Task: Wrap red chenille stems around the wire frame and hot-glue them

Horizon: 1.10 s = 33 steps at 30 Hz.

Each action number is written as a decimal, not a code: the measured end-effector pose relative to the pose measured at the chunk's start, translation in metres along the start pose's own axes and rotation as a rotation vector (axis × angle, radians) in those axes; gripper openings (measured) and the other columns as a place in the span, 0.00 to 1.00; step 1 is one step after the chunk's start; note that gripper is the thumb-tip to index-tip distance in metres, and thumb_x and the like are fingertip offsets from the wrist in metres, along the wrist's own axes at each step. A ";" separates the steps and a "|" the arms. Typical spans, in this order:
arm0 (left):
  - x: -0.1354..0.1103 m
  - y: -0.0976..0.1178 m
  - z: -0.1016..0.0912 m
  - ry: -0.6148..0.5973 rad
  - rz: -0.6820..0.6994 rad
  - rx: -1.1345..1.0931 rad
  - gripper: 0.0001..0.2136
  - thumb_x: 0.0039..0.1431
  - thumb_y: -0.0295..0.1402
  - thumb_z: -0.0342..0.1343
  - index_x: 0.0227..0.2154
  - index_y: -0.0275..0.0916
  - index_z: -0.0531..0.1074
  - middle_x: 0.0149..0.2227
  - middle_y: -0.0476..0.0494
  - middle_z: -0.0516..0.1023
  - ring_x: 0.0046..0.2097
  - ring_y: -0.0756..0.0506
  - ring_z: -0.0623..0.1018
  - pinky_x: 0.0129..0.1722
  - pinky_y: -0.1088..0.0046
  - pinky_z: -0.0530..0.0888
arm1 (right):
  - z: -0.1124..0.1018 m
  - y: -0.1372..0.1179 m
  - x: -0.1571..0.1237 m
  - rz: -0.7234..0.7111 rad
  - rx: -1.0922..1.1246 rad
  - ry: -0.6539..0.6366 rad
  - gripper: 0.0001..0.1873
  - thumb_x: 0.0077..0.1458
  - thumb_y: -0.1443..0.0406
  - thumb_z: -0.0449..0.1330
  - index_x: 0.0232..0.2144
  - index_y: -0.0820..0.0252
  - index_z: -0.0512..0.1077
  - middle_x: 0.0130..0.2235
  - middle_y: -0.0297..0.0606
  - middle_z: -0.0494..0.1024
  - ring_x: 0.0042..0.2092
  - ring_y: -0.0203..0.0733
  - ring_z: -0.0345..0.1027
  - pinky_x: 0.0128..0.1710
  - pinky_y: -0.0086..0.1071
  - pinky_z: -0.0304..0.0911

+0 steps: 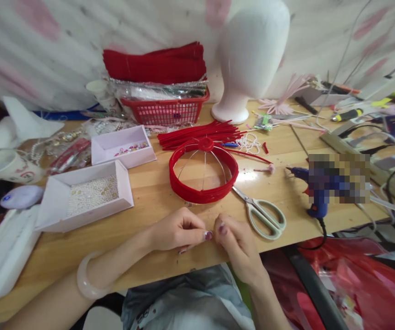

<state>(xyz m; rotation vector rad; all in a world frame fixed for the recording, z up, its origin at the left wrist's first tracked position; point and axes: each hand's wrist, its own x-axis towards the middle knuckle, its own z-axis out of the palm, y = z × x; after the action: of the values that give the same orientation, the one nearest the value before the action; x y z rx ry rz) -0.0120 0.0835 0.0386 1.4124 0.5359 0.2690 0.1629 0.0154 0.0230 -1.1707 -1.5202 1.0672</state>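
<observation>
My left hand (183, 230) and my right hand (236, 240) are close together above the front of the table, both with curled fingers. Thumb and fingertips are pinched on each hand; whatever may be between them is too small or hidden to make out. Just beyond them a red fuzzy ring (203, 195) with thin wires arching to a red round disc (206, 145) rests on the wood. A pair of scissors (266, 217) with pale handles lies right of the ring, near my right hand. Behind the ring lies a bundle of red pipe cleaners (197, 136).
White boxes of beads (83, 217) and gems (123, 160) stand left. A blue glue gun (317, 201) with a cord is at right. Behind are a red basket (166, 112) and a white foam head (252, 55). A power strip (352, 160) and cables lie far right.
</observation>
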 end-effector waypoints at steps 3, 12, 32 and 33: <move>-0.001 0.003 0.007 0.006 -0.042 0.077 0.24 0.60 0.47 0.54 0.13 0.39 0.61 0.12 0.53 0.62 0.16 0.54 0.62 0.16 0.78 0.57 | -0.001 -0.006 -0.002 -0.066 -0.119 -0.075 0.21 0.66 0.58 0.54 0.22 0.58 0.58 0.21 0.27 0.58 0.23 0.30 0.52 0.23 0.27 0.48; -0.001 0.030 0.019 -0.072 -0.051 0.202 0.17 0.65 0.39 0.51 0.24 0.36 0.75 0.21 0.46 0.78 0.23 0.52 0.73 0.25 0.80 0.69 | -0.023 -0.010 -0.007 -0.140 -0.090 0.081 0.25 0.69 0.58 0.48 0.19 0.57 0.59 0.18 0.27 0.60 0.20 0.31 0.53 0.20 0.27 0.49; -0.004 0.023 -0.014 0.779 -0.017 0.471 0.11 0.62 0.38 0.56 0.41 0.38 0.75 0.16 0.56 0.71 0.17 0.53 0.69 0.19 0.80 0.65 | -0.013 0.002 0.075 -0.253 -0.512 0.358 0.12 0.66 0.68 0.48 0.44 0.56 0.71 0.34 0.37 0.82 0.39 0.45 0.73 0.60 0.55 0.46; -0.004 0.020 -0.014 0.780 -0.022 0.492 0.10 0.61 0.37 0.56 0.39 0.37 0.76 0.15 0.56 0.70 0.17 0.53 0.69 0.19 0.80 0.65 | -0.014 0.005 0.074 -0.261 -0.514 0.349 0.13 0.66 0.68 0.47 0.43 0.55 0.71 0.33 0.36 0.81 0.37 0.44 0.73 0.60 0.53 0.46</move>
<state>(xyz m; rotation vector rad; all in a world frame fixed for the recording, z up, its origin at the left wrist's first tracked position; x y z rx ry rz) -0.0196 0.0965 0.0582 1.7544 1.3228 0.7174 0.1677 0.0905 0.0323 -1.3671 -1.6494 0.2779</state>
